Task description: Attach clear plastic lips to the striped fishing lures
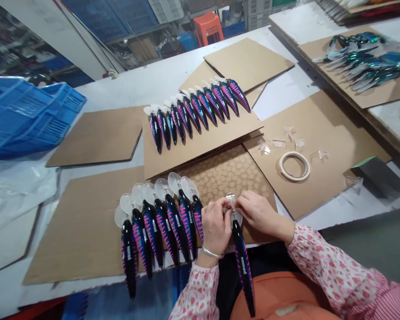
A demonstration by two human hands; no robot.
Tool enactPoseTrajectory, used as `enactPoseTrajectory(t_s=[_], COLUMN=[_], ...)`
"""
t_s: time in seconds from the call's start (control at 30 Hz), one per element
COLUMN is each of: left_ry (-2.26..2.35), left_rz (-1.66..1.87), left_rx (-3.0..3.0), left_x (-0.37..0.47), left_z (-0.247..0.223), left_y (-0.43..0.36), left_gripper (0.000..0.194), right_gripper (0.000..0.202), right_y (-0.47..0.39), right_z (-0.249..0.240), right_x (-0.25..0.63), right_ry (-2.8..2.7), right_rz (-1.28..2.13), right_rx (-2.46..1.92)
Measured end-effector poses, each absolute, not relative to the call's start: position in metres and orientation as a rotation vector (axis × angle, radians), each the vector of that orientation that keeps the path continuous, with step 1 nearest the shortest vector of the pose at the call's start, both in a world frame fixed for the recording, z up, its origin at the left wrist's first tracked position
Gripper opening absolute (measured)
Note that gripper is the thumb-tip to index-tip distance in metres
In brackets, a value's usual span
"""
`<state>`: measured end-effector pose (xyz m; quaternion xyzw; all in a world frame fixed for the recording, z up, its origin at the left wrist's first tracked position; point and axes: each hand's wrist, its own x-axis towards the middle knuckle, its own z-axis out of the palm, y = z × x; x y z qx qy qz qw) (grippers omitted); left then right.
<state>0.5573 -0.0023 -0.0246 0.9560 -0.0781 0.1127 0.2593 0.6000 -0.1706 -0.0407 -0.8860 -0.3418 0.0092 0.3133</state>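
Both my hands meet at the clear plastic lip of a black, blue and pink fishing lure (242,266) at the table's front edge. The lure's body hangs down toward me, with "nomad" printed on it. My left hand (217,222) pinches the lip from the left, fingers closed. From the right, the fingertips of my right hand (258,211) are pressed on the same lip. Whether a small piece sits between the fingers I cannot make out. Beside my left hand lies a row of several matching lures (166,226) with round clear lips, partly over the edge.
Another row of lures (193,106) rests on raised cardboard behind. To the right are a masking tape roll (295,166), clear scraps (290,138) and a dark block (379,177). Green lures (370,62) lie far right. Blue crates (26,115) stand at left, an orange stool (208,27) beyond.
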Motion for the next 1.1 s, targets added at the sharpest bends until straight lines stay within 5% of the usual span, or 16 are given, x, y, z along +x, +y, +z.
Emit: enactPoseTrajectory(t_s=[1.1], left_ry=[-0.384], left_rz=[0.557], left_rx=[2.514], left_x=[0.55], left_z=[-0.03], left_y=[0.001], left_gripper=[0.008], right_gripper=[0.016], right_y=[-0.164], right_z=[-0.051], right_x=[0.586], right_ry=[-0.634], right_rz=[-0.117], right_rx=[-2.122])
